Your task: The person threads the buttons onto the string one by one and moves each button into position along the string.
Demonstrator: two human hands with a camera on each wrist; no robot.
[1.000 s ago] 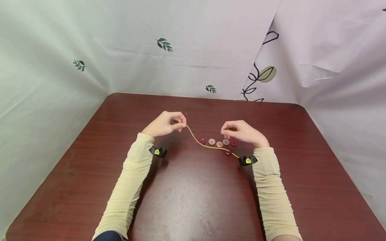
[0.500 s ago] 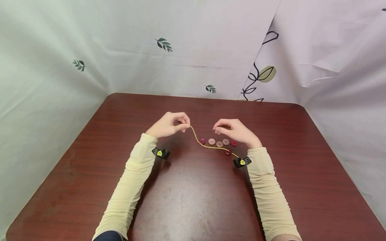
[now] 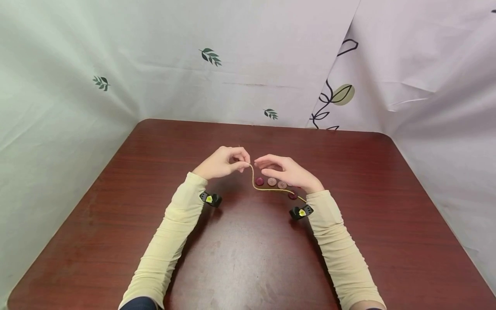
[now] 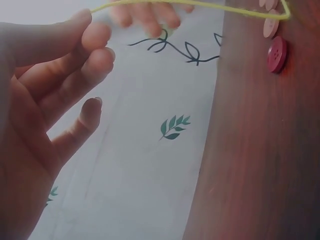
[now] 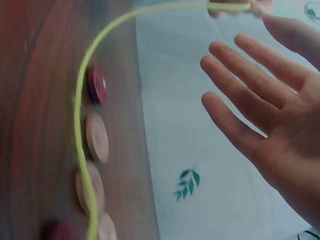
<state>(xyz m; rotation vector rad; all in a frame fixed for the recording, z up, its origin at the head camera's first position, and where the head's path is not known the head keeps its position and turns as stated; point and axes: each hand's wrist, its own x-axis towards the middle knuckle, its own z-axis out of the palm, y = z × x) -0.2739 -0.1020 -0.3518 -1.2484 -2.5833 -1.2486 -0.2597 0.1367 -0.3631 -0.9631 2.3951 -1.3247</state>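
Note:
My left hand [image 3: 224, 163] pinches the end of a yellow cord [image 3: 267, 189] between thumb and fingertips, above the table. My right hand [image 3: 291, 171] is close to the left fingertips, fingers extended and nothing held, as the right wrist view shows. From the left hand the cord drops to the tabletop and runs right to a dark red button [image 3: 292, 196]; whether it goes through that button I cannot tell. Behind the cord lie another dark red button [image 3: 259, 181] and pinkish-beige buttons [image 3: 272, 181], [image 5: 97, 137]. The right hand hides most of the buttons farther right.
The dark reddish-brown table [image 3: 232, 249] has rounded far corners. White cloth [image 3: 248, 94] with leaf prints hangs behind it and at both sides. Black wrist devices [image 3: 211, 198] sit on cream sleeves [image 3: 170, 237].
My right hand has moved left toward the left hand, and its fingers have spread. The left hand has shifted slightly right with the cord end, so the cord sags more steeply.

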